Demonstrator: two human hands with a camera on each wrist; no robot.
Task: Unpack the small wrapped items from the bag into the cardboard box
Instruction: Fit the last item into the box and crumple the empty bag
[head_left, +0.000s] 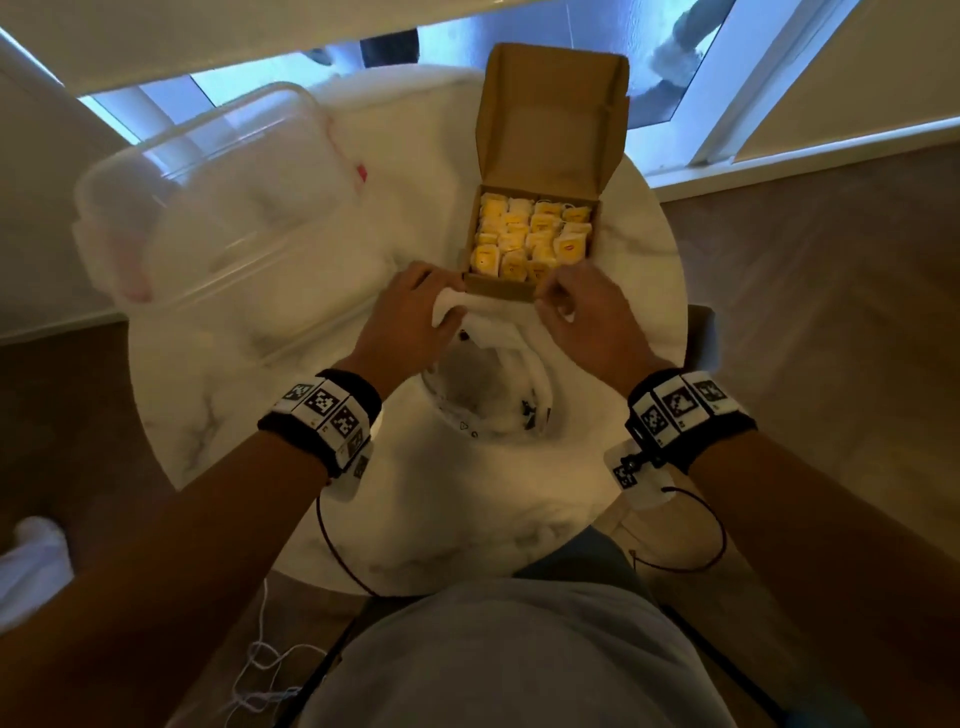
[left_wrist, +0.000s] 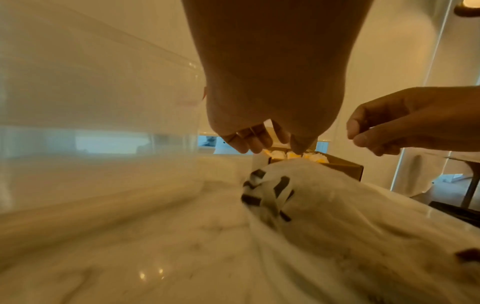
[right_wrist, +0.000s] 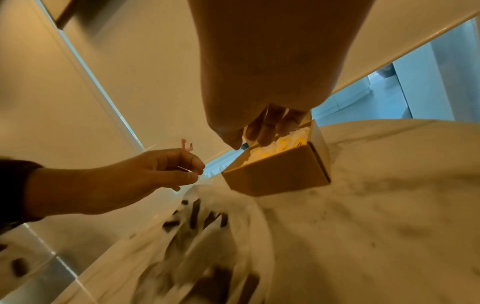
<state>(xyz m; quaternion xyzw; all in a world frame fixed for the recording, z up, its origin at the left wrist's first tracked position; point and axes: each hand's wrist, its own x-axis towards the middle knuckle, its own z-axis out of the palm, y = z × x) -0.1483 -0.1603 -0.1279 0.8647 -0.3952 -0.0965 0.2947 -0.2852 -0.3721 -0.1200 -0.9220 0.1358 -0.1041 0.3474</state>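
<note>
White marble covers the round tabletop (head_left: 613, 291), and a brown wood floor (head_left: 810, 291) shows around it. Beyond the tabletop is a window with blue light.

On the tabletop sits a small cardboard box (head_left: 535, 244) with its lid standing up at the back. The box is full of small wrapped items (head_left: 530, 236), white and yellow, packed in rows.

Just in front of the box lies a white plastic bag (head_left: 493, 364) with dark marks on it. Its mouth faces the box and touches the box's front wall.

The left hand (head_left: 410, 306) has its fingers curled, and it pinches the left edge of the bag's mouth. The right hand (head_left: 582, 306) is at the right edge of the bag's mouth, next to the front right corner of the box. Its fingers are curled and the thumb meets the fingertips, but I cannot tell if it has hold of the bag.

To the left stands a big clear plastic tub (head_left: 208, 208) with white things inside. Each wrist wears a black band (head_left: 322, 415) with black and white square tags. Thin wires hang down from the bands.
</note>
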